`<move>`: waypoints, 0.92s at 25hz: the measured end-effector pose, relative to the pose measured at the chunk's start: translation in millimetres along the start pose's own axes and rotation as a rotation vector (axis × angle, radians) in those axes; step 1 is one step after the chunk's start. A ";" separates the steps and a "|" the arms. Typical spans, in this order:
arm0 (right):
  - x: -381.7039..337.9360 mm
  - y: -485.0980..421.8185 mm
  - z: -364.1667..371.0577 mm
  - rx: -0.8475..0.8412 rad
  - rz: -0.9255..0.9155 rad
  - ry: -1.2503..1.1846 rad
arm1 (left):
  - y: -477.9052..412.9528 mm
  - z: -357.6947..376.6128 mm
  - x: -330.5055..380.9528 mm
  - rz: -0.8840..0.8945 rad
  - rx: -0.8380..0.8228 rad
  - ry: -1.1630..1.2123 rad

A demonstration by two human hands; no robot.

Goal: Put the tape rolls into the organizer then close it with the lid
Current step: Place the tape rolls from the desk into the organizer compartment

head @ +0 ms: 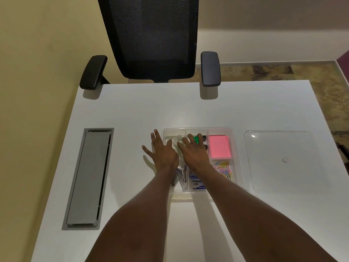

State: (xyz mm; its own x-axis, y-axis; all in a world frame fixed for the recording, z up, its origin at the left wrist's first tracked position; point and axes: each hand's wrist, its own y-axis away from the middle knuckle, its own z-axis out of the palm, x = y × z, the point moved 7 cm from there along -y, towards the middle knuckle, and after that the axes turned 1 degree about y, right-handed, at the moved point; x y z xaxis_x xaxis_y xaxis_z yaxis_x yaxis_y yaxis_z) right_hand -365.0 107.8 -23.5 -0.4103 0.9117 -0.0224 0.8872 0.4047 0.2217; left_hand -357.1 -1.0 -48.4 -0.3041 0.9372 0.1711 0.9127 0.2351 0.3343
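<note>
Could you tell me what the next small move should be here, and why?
Probably lift both hands clear and send the right hand toward the lid. A tape roll already sits in the organizer, no rolls show on the desk, and the lid lies apart, to the right.

Clear glossy plastic organizer (237, 148), lid (279, 159); matt table (141, 108).

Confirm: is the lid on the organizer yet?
No, the lid lies flat on the table, apart from the organizer and to its right, whose compartments are open.
</note>
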 end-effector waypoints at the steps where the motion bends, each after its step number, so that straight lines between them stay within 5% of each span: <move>1: 0.1 0.2 1.5 -0.007 0.000 0.000 | 0.1 0.0 0.2 -0.006 -0.010 0.006; 23: -14.7 28.1 8.9 -0.046 -0.038 0.004 | 23.0 -0.5 -9.1 0.011 -0.040 0.071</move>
State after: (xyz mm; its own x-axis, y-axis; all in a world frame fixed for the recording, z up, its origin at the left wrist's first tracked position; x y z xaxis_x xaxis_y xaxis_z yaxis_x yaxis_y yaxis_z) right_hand -332.2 106.5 -25.6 -0.4441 0.8956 -0.0274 0.8606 0.4349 0.2649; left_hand -333.5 -4.2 -41.8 -0.3140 0.9186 0.2401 0.9049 0.2130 0.3685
